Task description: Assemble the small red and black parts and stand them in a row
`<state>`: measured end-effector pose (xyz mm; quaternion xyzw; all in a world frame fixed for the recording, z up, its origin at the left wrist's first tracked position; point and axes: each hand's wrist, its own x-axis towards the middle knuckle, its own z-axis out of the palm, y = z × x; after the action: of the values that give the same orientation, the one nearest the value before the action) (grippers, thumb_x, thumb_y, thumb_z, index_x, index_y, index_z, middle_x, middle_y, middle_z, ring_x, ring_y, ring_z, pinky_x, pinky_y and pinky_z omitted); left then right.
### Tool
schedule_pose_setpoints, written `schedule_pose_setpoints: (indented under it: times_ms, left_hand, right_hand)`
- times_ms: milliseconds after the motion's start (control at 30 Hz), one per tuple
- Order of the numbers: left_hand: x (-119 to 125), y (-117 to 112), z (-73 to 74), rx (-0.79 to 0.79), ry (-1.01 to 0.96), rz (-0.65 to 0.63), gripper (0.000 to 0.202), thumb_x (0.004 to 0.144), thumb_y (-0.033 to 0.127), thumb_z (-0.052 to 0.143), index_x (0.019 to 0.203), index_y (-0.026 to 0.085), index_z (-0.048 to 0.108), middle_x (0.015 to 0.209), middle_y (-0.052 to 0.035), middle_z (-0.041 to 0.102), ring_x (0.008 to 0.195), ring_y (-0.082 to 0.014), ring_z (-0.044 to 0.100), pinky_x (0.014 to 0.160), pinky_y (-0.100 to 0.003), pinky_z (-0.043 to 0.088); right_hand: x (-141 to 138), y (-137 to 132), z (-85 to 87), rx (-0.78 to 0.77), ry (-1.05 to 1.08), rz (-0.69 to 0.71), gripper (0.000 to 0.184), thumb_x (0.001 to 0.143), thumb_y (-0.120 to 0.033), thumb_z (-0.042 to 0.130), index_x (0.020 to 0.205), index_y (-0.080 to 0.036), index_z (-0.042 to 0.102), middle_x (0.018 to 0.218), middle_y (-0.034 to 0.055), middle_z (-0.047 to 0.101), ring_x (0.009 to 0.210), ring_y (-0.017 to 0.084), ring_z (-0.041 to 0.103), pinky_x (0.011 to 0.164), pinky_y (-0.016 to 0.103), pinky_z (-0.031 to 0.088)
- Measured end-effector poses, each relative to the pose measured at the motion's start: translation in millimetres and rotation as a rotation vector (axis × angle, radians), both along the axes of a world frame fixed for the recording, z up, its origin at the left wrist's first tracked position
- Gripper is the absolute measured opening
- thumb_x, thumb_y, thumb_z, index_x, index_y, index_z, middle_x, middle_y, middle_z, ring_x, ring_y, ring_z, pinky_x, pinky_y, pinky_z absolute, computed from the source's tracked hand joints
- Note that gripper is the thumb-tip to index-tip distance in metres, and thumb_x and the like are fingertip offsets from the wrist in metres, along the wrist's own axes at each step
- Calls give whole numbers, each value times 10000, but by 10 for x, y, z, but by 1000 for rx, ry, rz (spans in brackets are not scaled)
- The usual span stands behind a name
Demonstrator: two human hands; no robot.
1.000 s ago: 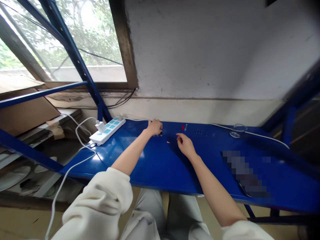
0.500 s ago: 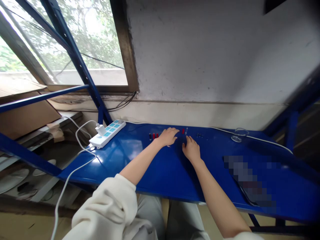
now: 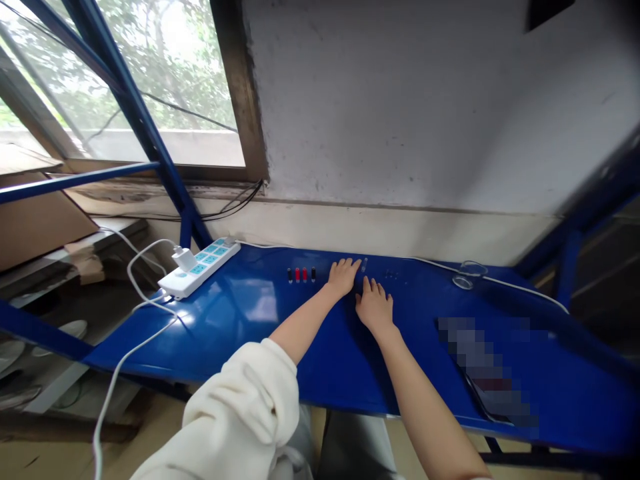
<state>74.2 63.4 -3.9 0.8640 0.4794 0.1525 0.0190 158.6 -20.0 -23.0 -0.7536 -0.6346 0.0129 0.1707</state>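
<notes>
My left hand [image 3: 343, 277] is stretched over the blue tabletop, fingers extended and apart. Its fingertips reach the left side of a small clear tube [image 3: 365, 265]; whatever lies right under them is hidden. Just nearer to me, my right hand [image 3: 375, 305] hovers or rests with fingers spread, its fingertips close below the clear tube, and nothing shows in it. Left of my left hand stands a short row of small cylinders: a black one [image 3: 289, 275], two red ones [image 3: 301, 274] and another black one [image 3: 313, 274]. Several tiny pieces [image 3: 391, 274] lie to the right.
A white power strip [image 3: 200, 268] with a plug and trailing cable lies on the left of the blue table [image 3: 280, 363]. Clear round dishes or lids [image 3: 463, 282] are at the back right. A dark, blurred-out flat object [image 3: 480, 370] lies to the right. Blue posts flank the table.
My left hand has moved right relative to the row, uncovering the black cylinder at its right end. The red piece beside the clear tube is out of sight at my left fingertips. The view has shifted slightly.
</notes>
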Motion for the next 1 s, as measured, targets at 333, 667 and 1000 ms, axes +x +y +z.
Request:
schedule_pose_setpoints:
  times_ms: [333, 667, 1000]
  left_hand:
    - [-74, -165, 147, 54, -184, 35, 172, 832, 136, 368, 890, 155, 530, 905, -91, 591, 855, -200, 545, 714, -311, 425]
    - [-641, -701, -23, -12, -771, 70, 108, 801, 257, 473, 844, 185, 541, 810, -19, 603, 687, -106, 548, 664, -242, 455]
    - [-661, -679, -155, -120, -1180, 135, 199, 746, 336, 545, 825, 154, 561, 707, -13, 562, 570, -84, 521, 511, -206, 468]
  right_hand:
    - [42, 82, -106, -9, 37, 2, 505, 861, -311, 304, 1321, -106, 347, 1355, 175, 342, 1245, 320, 287, 963, 538, 224]
    - [32, 418, -181, -24, 108, -24, 536, 871, -430, 248, 1341, -185, 320, 1403, 139, 262, 1292, 308, 176, 976, 597, 102]
    - [60, 508, -178, 164, 175, 13, 424, 867, -356, 298, 1205, -165, 469, 1267, 136, 445, 1195, 269, 337, 957, 542, 210]
